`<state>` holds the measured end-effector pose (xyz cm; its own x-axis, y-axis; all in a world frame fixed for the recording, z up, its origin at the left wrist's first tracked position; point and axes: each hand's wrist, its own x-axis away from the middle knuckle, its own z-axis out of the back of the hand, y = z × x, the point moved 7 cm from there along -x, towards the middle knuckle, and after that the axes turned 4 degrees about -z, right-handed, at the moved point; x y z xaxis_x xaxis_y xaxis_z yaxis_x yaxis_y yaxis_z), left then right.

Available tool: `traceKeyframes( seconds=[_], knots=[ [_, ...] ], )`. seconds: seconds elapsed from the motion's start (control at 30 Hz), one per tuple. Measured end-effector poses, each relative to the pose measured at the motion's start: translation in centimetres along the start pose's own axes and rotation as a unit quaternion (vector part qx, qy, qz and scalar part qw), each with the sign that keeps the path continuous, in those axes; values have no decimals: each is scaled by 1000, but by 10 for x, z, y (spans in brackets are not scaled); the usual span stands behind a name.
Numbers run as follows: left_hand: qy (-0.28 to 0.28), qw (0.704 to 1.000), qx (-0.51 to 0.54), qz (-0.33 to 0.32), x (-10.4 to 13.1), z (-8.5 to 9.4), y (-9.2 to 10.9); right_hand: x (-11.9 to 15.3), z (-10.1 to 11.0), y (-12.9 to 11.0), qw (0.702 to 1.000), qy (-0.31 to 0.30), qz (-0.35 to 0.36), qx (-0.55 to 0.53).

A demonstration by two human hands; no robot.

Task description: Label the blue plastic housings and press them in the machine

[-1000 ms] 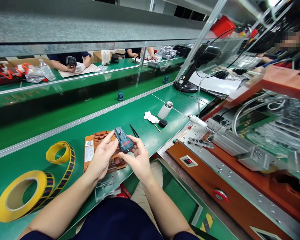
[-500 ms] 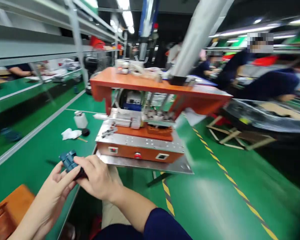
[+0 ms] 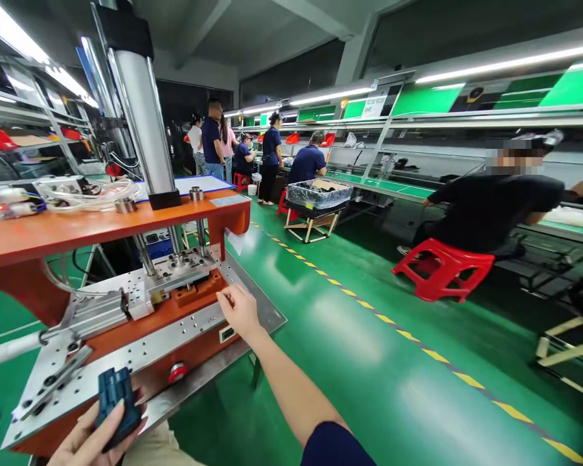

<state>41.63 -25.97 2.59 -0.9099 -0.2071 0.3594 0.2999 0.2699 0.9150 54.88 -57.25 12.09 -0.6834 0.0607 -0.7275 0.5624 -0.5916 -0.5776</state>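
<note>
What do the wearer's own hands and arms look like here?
The left hand and right hand are ungloved. The right forearm is uncovered, with no watch or bracelet; a short, dark navy sleeve shows above it. The left sleeve is out of view.

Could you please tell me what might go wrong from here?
The left hand alone holds the dark blue part, so a slip might drop it against the machine.
The right hand appears close to the orange block beneath the metal plate; if that plate came down, straying fingers could be pinched.
The red button on the machine's front sits between the two hands and could be knocked accidentally.
</note>
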Motion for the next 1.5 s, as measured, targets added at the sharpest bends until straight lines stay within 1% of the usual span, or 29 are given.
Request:
traceKeyframes(
  seconds=[0.07, 0.13, 0.2, 0.27, 0.33, 0.47, 0.63, 0.73, 0.83, 0.97, 1.03, 1.17, 1.3, 1.37, 1.43, 1.5],
  knots=[
    [-7, 993, -102, -60, -9, -6, 11, 2, -5, 3, 999, 22, 29, 39],
    [16, 969, -200, -145, -14, -15, 29, 7, -10, 0, 994, 56, 47, 84],
    [33, 943, -256, -210, -15, -28, 42, 11, -14, -4, 988, 86, 55, 118],
    [32, 931, -269, -246, -14, -41, 49, 13, -15, -6, 984, 97, 64, 133],
    [26, 926, -260, -274, -10, -52, 54, 13, -15, -6, 983, 99, 73, 136],
    [13, 916, -239, -322, -5, -65, 68, 12, -14, -6, 980, 104, 86, 143],
    [-37, 920, -220, -323, -11, -80, 80, 13, -17, -6, 978, 101, 99, 150],
    [-60, 914, -236, -326, -14, -82, 81, 13, -19, -6, 978, 95, 98, 157],
    [-80, 909, -246, -328, -16, -80, 81, 13, -21, -6, 978, 91, 93, 163],
    [-87, 917, -245, -304, -22, -74, 81, 14, -20, -8, 977, 93, 94, 167],
    [-86, 915, -258, -297, -26, -74, 80, 14, -19, -9, 976, 94, 101, 168],
    [-85, 913, -255, -306, -33, -81, 78, 15, -20, -8, 975, 94, 111, 167],
    [-119, 915, -246, -295, -43, -94, 75, 16, -19, -6, 977, 96, 104, 160],
    [-136, 915, -247, -287, -49, -97, 74, 16, -19, -5, 979, 93, 97, 154],
    [-144, 921, -239, -273, -55, -97, 72, 15, -18, -5, 980, 90, 90, 149],
    [-138, 929, -224, -259, -58, -92, 70, 15, -17, -5, 981, 87, 86, 147]
  ],
)
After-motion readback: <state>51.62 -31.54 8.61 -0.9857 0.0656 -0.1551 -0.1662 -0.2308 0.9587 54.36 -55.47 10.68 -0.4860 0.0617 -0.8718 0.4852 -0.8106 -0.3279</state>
